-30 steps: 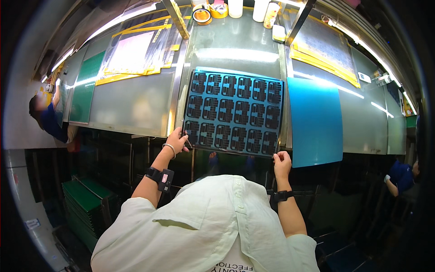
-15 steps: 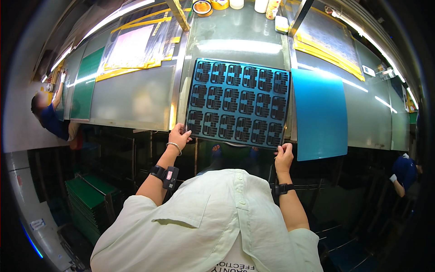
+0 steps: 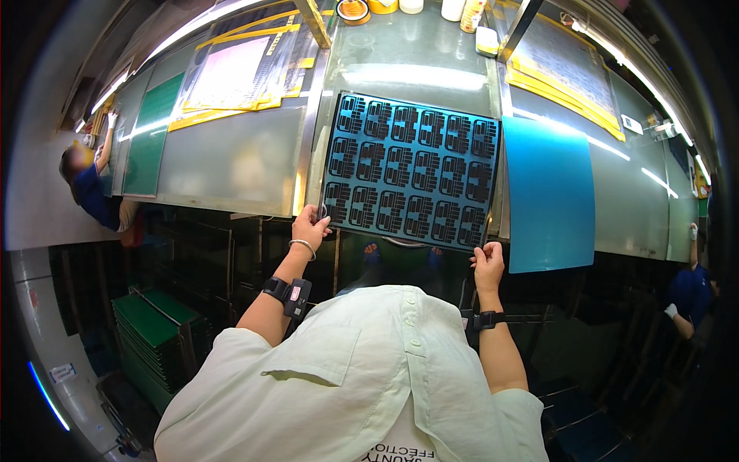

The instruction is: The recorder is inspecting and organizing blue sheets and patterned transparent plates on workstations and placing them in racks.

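A rectangular blue circuit panel (image 3: 408, 182) with rows of black patterns lies over the middle glass tabletop, its near edge reaching past the table's front. My left hand (image 3: 309, 229) pinches its near left corner, thumb on top. At its near right corner, my right hand (image 3: 487, 264) is closed on the edge with the fingertips. Just right of the panel rests a plain blue sheet (image 3: 548, 196), which overhangs the front edge and is touched by neither hand.
Metal posts (image 3: 312, 21) flank the middle table. Tape rolls (image 3: 353, 11) and bottles (image 3: 472, 15) stand at the back. Yellow-edged films (image 3: 231, 73) lie left, more (image 3: 566, 96) right. Green boards (image 3: 158, 323) are racked lower left. Co-workers (image 3: 91, 181) work at both sides.
The whole view has shifted slightly. Both hands still hold the panel's near corners, with the panel nearly in place. The co-worker at far right has raised a gloved hand toward the table.
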`<state>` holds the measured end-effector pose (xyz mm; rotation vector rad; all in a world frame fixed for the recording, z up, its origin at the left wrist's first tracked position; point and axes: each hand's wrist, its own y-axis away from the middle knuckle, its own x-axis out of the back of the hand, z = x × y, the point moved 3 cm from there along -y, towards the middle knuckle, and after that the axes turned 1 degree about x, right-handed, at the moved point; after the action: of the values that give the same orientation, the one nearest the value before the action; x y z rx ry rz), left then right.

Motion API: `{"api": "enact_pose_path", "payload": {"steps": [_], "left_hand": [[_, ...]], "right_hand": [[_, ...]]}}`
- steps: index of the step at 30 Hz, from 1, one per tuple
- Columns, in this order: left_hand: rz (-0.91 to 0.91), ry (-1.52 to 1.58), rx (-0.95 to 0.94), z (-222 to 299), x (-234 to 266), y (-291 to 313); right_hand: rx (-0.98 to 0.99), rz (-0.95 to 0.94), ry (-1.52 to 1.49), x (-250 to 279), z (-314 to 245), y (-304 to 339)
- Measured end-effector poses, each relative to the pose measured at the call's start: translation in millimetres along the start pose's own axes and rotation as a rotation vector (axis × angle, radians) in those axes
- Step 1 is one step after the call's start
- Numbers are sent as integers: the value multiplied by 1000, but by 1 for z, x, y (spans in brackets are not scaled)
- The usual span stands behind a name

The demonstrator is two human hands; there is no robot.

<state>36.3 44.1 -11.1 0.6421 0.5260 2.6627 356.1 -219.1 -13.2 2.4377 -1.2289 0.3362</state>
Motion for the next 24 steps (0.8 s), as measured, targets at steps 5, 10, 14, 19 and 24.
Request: {"api": "enact_pose_path", "payload": {"steps": [5,10,14,19,24], "left_hand": [[19,72,17,-3,2,0],[31,148,2,-4,1,0],[28,188,1,-10,3,1],[17,202,0,-9,3,1],[24,181,8,-7,4,0]], "right_hand": [[11,-7,7,-1,0,-1],[-23,-38,0,1,-1,-2],[6,-77,10,1,-1,-5],[-18,-59,-12,1,3,-6],[-3,-102,-58,3,4,-9]]}}
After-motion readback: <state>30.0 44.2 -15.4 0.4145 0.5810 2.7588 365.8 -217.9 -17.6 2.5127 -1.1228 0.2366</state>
